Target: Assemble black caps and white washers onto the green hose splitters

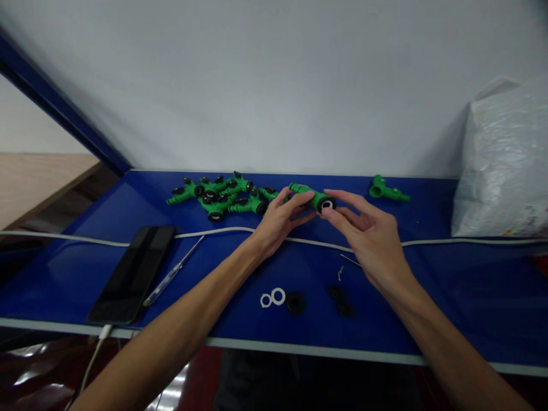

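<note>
Between my two hands, above the blue table, is a green Y-shaped hose splitter (314, 197) with a black collar and a white ring in its near end. My left hand (285, 214) is closed around its green body. The fingers of my right hand (363, 225) pinch the black collar, thumb at the white ring. Several similar green splitters (216, 206) with black knobs lie in a group behind and left of my left hand. Below my hands lie two white rings (278, 296), a black ring (295, 302), small black parts (341, 301) and small screws (340, 273).
A black phone (132, 274) with a charging cable and a screwdriver (174, 271) lie at the left. A white cable (226, 230) crosses the table. At the right stand a green splitter body (387, 189) and a white plastic bag (503, 165) against the wall.
</note>
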### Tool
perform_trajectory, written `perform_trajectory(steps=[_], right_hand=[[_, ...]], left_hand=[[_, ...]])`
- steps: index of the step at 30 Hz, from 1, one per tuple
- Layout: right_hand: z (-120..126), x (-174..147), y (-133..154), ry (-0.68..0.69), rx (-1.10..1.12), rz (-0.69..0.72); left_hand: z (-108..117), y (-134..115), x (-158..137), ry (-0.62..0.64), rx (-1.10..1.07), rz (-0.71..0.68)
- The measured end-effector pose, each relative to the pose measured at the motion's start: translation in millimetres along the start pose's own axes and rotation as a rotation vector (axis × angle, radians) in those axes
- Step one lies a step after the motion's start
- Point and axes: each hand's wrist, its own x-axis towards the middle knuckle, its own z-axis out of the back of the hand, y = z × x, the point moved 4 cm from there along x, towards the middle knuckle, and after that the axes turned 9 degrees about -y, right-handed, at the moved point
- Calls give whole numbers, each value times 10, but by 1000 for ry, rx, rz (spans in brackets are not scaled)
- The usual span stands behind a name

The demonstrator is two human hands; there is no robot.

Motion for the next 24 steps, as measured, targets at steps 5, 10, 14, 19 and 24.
perform_trajectory(steps=[5, 10, 14, 19, 24], right_hand=[[-15, -7, 20, 46, 57, -33], [-15, -14, 73, 103, -42, -1], [-38, -24, 100, 149, -63, 32], [-65, -29, 113, 172, -19, 17], [-48, -24, 125, 168, -19, 10]], left_hand=[[32, 38, 13, -7, 39, 46], [55, 69, 16, 4, 96, 84], [65, 53, 12, -4, 176, 93], [49, 50, 25, 42, 208, 80], [62, 56, 41, 49, 216, 43]])
